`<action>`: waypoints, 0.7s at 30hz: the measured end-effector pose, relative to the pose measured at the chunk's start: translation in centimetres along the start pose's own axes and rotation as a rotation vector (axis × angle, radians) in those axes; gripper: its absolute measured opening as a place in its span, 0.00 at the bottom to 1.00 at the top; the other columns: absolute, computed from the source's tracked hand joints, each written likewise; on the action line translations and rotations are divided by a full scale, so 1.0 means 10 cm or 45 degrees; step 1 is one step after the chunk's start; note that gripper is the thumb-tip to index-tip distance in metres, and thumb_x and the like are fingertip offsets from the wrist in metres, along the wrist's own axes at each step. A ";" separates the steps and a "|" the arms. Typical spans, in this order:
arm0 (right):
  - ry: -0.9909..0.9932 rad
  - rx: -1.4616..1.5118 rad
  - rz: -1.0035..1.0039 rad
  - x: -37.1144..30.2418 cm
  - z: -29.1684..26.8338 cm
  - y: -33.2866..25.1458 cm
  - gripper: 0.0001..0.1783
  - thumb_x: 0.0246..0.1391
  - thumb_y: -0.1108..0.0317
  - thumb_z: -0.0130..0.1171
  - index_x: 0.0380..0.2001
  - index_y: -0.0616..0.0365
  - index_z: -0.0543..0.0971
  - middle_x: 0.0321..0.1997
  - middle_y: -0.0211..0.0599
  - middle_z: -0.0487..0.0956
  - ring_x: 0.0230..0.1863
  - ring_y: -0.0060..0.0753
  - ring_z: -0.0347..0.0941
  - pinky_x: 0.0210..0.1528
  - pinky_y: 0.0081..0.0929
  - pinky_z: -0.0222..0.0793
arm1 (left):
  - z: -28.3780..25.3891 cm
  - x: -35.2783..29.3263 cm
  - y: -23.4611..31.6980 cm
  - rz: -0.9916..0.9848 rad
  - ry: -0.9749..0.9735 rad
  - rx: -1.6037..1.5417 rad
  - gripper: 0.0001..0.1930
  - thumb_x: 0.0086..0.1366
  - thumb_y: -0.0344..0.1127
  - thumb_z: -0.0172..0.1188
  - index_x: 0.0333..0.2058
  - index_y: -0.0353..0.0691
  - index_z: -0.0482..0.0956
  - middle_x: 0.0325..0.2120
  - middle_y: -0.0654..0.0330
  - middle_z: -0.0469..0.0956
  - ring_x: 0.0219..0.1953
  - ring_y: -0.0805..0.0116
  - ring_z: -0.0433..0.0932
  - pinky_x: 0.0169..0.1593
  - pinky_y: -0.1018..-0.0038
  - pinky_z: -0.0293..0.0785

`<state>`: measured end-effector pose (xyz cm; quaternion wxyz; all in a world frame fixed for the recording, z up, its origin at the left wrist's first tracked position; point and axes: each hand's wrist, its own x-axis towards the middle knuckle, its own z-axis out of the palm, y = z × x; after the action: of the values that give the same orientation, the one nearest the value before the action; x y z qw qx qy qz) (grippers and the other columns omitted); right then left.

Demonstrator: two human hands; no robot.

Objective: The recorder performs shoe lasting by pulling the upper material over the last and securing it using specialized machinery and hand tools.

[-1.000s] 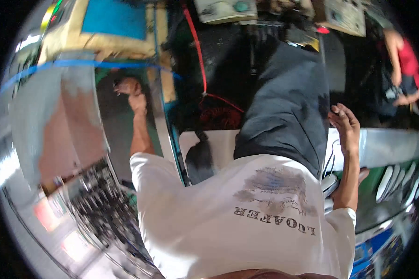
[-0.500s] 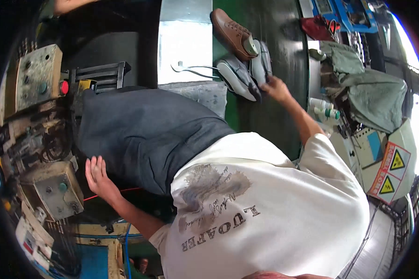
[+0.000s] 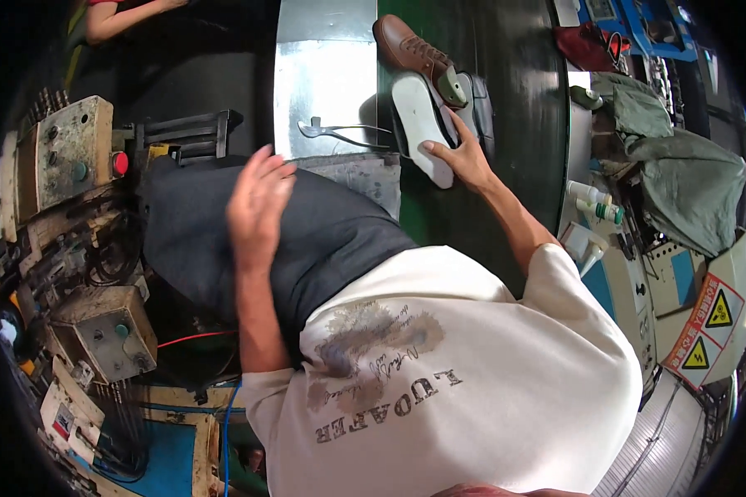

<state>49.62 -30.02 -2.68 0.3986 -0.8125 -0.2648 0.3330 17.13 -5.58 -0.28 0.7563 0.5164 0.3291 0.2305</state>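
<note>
Turned sole-up since earlier, one white-soled shoe (image 3: 419, 120) was held in the right hand's grip (image 3: 466, 160); the left hand's grip (image 3: 258, 205) was spread loosely wide.

Room left of the white-soled shoe (image 3: 419, 114), pincers (image 3: 312, 129) (on the metal plate (image 3: 323, 62)) the obstacle.
</note>
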 end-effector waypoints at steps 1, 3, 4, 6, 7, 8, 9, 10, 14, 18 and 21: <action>-0.059 0.085 -0.036 0.00 0.04 -0.20 0.56 0.59 0.54 0.79 0.80 0.68 0.60 0.74 0.55 0.74 0.74 0.44 0.71 0.78 0.37 0.63 | 0.25 0.08 -0.02 -0.021 -0.074 -0.052 0.34 0.76 0.26 0.63 0.76 0.25 0.61 0.68 0.42 0.74 0.67 0.54 0.78 0.69 0.62 0.77; -0.094 0.460 -0.036 0.01 0.31 -0.60 0.52 0.66 0.53 0.74 0.80 0.69 0.60 0.73 0.53 0.75 0.73 0.39 0.70 0.76 0.37 0.65 | 0.66 0.20 -0.04 -0.052 -0.143 -0.116 0.38 0.74 0.28 0.66 0.77 0.25 0.58 0.69 0.42 0.72 0.68 0.57 0.76 0.69 0.65 0.75; -0.135 0.575 -0.058 0.01 0.48 -0.80 0.47 0.72 0.51 0.67 0.80 0.68 0.61 0.69 0.48 0.77 0.68 0.32 0.72 0.71 0.36 0.69 | 0.79 0.28 -0.03 0.074 -0.181 -0.173 0.36 0.74 0.29 0.68 0.75 0.26 0.62 0.67 0.44 0.74 0.65 0.59 0.77 0.67 0.66 0.76; -0.221 0.616 -0.071 0.13 0.90 -1.20 0.41 0.77 0.48 0.60 0.79 0.66 0.65 0.61 0.42 0.79 0.60 0.28 0.71 0.65 0.31 0.70 | 0.76 0.33 0.05 0.188 -0.076 -0.053 0.30 0.77 0.34 0.66 0.71 0.28 0.69 0.63 0.51 0.78 0.61 0.64 0.77 0.68 0.69 0.70; -0.268 0.680 -0.123 0.14 1.12 -1.38 0.39 0.78 0.48 0.58 0.78 0.66 0.66 0.59 0.41 0.79 0.58 0.27 0.71 0.63 0.30 0.69 | 0.67 0.30 0.09 0.253 0.122 -0.005 0.25 0.79 0.38 0.63 0.66 0.27 0.74 0.59 0.52 0.81 0.60 0.65 0.78 0.67 0.69 0.71; -0.295 0.683 -0.056 0.15 1.33 -1.54 0.37 0.79 0.50 0.57 0.77 0.67 0.67 0.59 0.40 0.79 0.58 0.27 0.71 0.65 0.30 0.68 | 0.49 0.25 0.15 0.199 0.223 -0.038 0.23 0.79 0.38 0.60 0.63 0.27 0.77 0.57 0.53 0.82 0.57 0.67 0.78 0.64 0.70 0.72; -0.359 0.692 -0.050 0.16 1.50 -1.68 0.37 0.80 0.50 0.56 0.76 0.69 0.68 0.59 0.41 0.79 0.58 0.27 0.71 0.64 0.28 0.69 | 0.32 0.18 0.19 0.280 0.300 -0.098 0.21 0.78 0.37 0.57 0.61 0.27 0.79 0.54 0.54 0.83 0.55 0.69 0.79 0.61 0.71 0.73; -0.412 0.789 -0.029 0.16 1.68 -1.79 0.37 0.80 0.51 0.56 0.76 0.70 0.67 0.60 0.43 0.79 0.59 0.29 0.72 0.65 0.29 0.69 | 0.12 0.09 0.23 0.243 0.387 -0.066 0.21 0.78 0.37 0.57 0.61 0.27 0.79 0.54 0.54 0.83 0.55 0.69 0.79 0.61 0.71 0.73; -0.701 0.827 0.121 0.06 2.16 -1.96 0.40 0.80 0.50 0.55 0.77 0.75 0.63 0.67 0.54 0.79 0.68 0.39 0.74 0.72 0.35 0.70 | -0.37 -0.55 0.26 0.062 0.526 0.134 0.19 0.71 0.28 0.53 0.57 0.26 0.79 0.48 0.58 0.82 0.48 0.72 0.76 0.56 0.73 0.72; -0.984 0.518 -0.079 -0.20 2.22 -1.85 0.42 0.80 0.46 0.53 0.78 0.72 0.64 0.72 0.58 0.76 0.72 0.42 0.72 0.75 0.37 0.66 | -0.54 -1.05 0.22 0.151 0.511 -0.308 0.32 0.70 0.29 0.57 0.72 0.28 0.68 0.60 0.52 0.80 0.62 0.64 0.77 0.70 0.66 0.69; -1.109 0.027 -0.410 -0.44 2.20 -1.85 0.41 0.80 0.44 0.51 0.79 0.67 0.64 0.78 0.63 0.70 0.79 0.52 0.66 0.81 0.41 0.57 | -0.89 -1.07 0.31 0.392 0.518 -0.502 0.39 0.77 0.38 0.63 0.77 0.25 0.58 0.67 0.49 0.74 0.68 0.62 0.73 0.74 0.64 0.66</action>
<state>27.25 -12.72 3.89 0.3053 -0.5414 -0.5268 0.5798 3.31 -6.19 3.11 0.7166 0.3468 0.3406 0.5002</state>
